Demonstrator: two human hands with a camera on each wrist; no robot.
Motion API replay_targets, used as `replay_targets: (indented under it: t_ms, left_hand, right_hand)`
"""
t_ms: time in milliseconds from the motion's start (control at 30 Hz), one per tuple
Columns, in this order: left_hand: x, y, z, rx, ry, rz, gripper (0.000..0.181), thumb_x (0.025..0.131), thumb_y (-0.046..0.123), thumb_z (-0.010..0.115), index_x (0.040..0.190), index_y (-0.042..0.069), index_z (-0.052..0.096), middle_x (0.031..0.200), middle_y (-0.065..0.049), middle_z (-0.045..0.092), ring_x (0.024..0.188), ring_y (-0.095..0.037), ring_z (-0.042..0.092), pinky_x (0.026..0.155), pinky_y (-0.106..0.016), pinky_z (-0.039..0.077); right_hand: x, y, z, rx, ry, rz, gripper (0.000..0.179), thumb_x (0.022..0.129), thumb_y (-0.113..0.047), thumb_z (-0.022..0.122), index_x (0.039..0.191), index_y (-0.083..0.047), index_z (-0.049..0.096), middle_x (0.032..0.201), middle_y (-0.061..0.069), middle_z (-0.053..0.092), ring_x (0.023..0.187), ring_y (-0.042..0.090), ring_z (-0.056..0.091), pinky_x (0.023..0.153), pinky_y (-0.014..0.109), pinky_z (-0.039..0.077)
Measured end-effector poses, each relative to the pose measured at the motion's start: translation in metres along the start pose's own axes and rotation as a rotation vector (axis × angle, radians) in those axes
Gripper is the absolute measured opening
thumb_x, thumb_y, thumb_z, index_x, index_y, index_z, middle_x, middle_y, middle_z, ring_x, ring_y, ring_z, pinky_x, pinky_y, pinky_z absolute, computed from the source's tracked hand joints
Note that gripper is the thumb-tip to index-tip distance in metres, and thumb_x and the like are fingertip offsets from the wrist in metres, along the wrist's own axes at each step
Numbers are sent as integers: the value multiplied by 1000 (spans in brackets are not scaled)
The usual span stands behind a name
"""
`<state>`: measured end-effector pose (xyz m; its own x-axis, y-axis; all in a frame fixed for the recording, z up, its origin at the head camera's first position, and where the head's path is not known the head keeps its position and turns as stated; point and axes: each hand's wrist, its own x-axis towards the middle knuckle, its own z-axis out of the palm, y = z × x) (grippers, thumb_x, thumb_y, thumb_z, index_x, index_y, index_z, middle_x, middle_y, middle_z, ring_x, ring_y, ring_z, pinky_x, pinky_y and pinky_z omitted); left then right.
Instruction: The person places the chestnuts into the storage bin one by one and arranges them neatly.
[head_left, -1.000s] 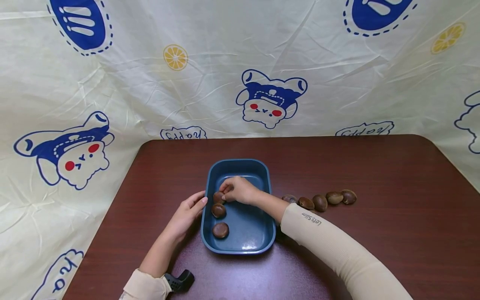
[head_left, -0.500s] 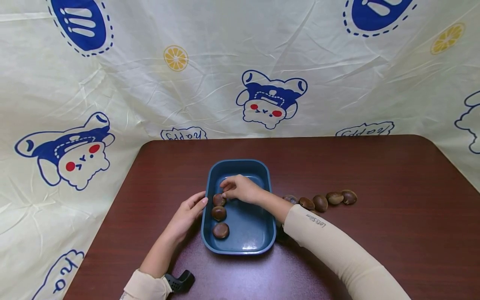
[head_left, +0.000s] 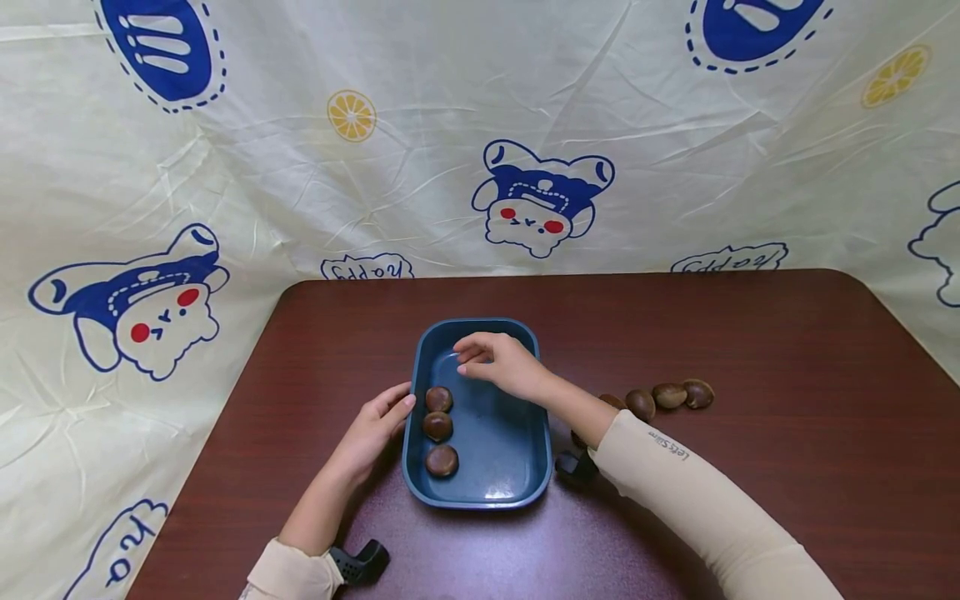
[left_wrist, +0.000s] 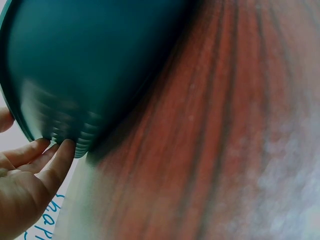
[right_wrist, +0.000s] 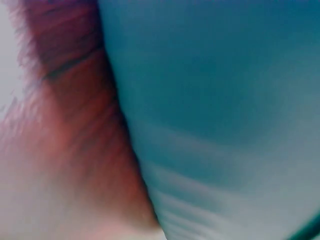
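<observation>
We rested our left hand [head_left: 375,427], fingers extended, against the tray [head_left: 495,442]; our right hand [head_left: 501,365] hovered inside, loose and empty (best lifted clear of the chestnuts [head_left: 438,427]).

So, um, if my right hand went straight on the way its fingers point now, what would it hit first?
Likely the left wall of the blue tray, near its far corner. The height of the right hand is unclear, so it might clear the rim.

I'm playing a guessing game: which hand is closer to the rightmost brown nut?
The right hand. It is over the blue tray, left of the nut; the left hand touches the tray's left side, farther off.
</observation>
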<state>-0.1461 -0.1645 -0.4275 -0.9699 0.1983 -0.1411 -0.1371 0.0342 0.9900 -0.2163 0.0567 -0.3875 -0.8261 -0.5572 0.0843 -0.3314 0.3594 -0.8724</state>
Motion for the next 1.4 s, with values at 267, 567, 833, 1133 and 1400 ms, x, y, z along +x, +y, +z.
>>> replay_targets:
  t_ms: [267, 567, 833, 1133, 1400]
  left_hand:
    - [0, -1, 0, 8, -1, 9, 44, 93, 20, 49, 130, -3, 41, 128, -20, 45, 113, -29, 45, 96, -43, 34]
    - [1, -2, 1, 28, 11, 8, 45, 93, 23, 50, 129, -3, 42, 127, -18, 46, 113, -28, 45, 95, -44, 34]
    - [1, -2, 1, 5, 11, 7, 44, 93, 21, 50, 129, -2, 43, 127, -17, 46, 113, -27, 46, 95, -43, 35]
    - [0, -2, 1, 1, 18, -3, 42, 93, 21, 50, 129, -1, 44, 127, -16, 47, 112, -26, 47, 94, -41, 36]
    - [0, -2, 0, 4, 17, 6, 44, 93, 22, 50, 129, -1, 43, 127, -17, 47, 112, -26, 47, 95, -42, 36]
  right_hand:
    - [-21, -8, -23, 14, 31, -5, 33, 85, -17, 63, 116, -7, 57, 104, 5, 61, 93, 17, 57, 77, 31, 49]
    - [-57, -5, -51, -29, 87, -11, 36, 84, -21, 63, 117, -8, 56, 106, 6, 60, 95, 18, 57, 78, 32, 49]
    - [-97, 12, -71, -65, 141, 8, 31, 85, -17, 62, 114, -6, 57, 108, 8, 60, 96, 19, 58, 82, 31, 46]
    - [-137, 29, -80, -127, 162, 74, 29, 86, -16, 61, 113, -5, 57, 104, 11, 61, 92, 19, 59, 77, 31, 48]
    - [-158, 44, -80, -223, 156, 78, 27, 84, -18, 64, 107, -5, 60, 100, 4, 63, 88, 16, 59, 74, 30, 48]
